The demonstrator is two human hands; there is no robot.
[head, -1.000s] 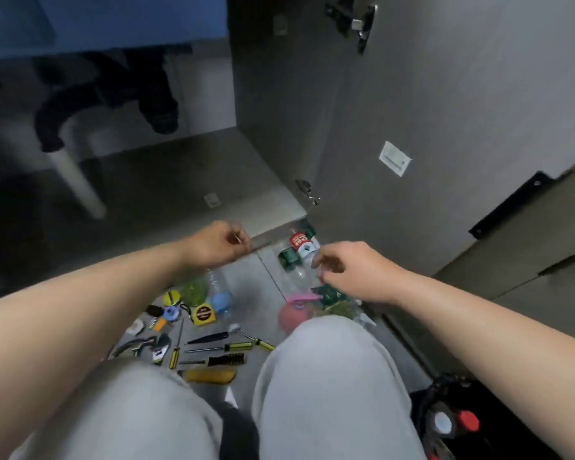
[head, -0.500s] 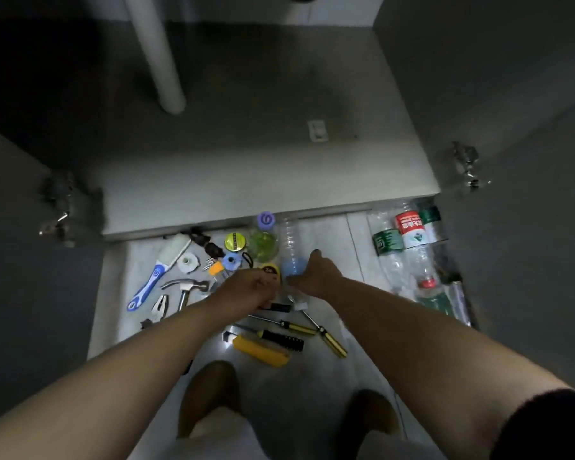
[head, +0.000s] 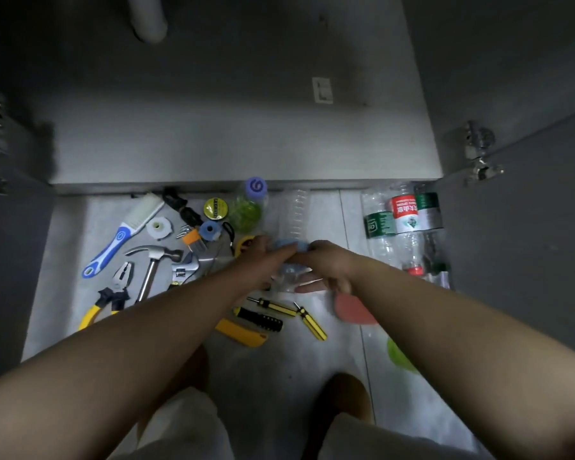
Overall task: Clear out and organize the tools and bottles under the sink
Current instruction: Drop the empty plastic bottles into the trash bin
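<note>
Head view. The clear bottle [head: 294, 214], ribbed and with a blue band [head: 287, 244], lies on the floor [head: 279, 360] before the open cabinet [head: 246, 154], right of the hammer [head: 153, 260]. The right hand [head: 326, 263] curls round it. The left hand [head: 263, 257] touches the band, but its grip cannot be told. Half a second earlier the left hand was apart from the bottle.

Left hand [head: 263, 257], right hand [head: 329, 265] holding clear bottle [head: 291, 272]

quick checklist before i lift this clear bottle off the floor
1. Left hand and right hand on the clear bottle: ok.
2. Left hand's grip closed round it: cannot tell.
3. Cap on: cannot tell, hidden.
4. Cabinet doors open: ok.
5. Room around it: not ok, green bottle lies close alongside.
</note>
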